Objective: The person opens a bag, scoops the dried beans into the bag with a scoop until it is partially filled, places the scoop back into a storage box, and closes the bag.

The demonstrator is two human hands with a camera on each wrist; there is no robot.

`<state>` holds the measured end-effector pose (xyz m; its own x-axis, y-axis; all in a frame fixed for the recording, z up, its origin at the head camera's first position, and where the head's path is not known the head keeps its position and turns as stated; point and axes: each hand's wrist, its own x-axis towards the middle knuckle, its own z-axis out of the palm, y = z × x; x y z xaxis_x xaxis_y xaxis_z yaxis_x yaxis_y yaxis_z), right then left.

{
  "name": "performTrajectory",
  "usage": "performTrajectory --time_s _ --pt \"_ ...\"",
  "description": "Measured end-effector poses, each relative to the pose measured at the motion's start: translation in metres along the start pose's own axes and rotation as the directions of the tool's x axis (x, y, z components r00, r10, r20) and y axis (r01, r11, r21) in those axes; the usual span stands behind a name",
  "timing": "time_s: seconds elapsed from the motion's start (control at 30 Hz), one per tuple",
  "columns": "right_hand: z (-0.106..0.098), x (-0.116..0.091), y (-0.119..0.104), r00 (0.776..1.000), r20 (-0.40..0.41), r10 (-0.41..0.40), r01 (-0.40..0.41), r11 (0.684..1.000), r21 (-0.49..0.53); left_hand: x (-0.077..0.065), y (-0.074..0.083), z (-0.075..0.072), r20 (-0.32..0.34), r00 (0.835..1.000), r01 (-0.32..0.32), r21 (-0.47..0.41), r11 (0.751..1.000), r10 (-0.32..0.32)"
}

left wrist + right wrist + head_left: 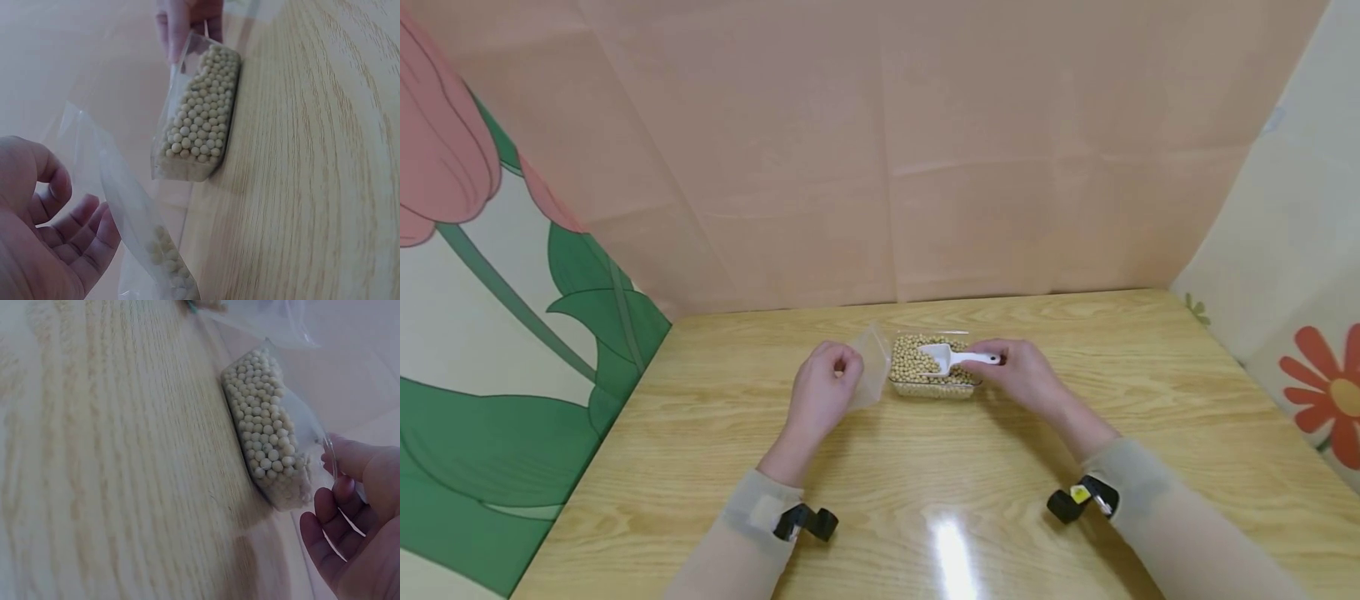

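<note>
A clear rectangular container (934, 390) full of pale, round soybeans (910, 360) stands on the table. In the head view a white scoop (942, 359) lies tilted at the beans, some of them at its mouth. My right hand (1018, 372) pinches the scoop's handle over the container's right side. Left of the container, my left hand (825, 387) holds a translucent plastic bag (872, 367) by its upper part, with thumb and fingers curled. The left wrist view shows some soybeans (169, 256) in the bag's bottom. The scoop's bowl is hidden in both wrist views.
The wood-grain table (880, 483) runs around the container and both forearms. A pinkish sheet (880, 167) hangs behind the table's back edge. Walls with painted flowers stand left and right.
</note>
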<state>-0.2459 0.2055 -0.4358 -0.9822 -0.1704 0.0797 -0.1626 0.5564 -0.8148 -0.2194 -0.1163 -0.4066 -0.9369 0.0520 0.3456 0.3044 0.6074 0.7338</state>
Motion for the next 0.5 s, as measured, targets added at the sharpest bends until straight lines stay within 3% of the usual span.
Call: performTrajectory --time_s 0.5 --pt "0.0040 -0.0018 0.0046 0.999 -0.029 0.027 -0.026 0.999 0.043 -0.0003 -0.0010 -0.0016 0.013 1.000 0.024 -0.010 1.000 -0.024"
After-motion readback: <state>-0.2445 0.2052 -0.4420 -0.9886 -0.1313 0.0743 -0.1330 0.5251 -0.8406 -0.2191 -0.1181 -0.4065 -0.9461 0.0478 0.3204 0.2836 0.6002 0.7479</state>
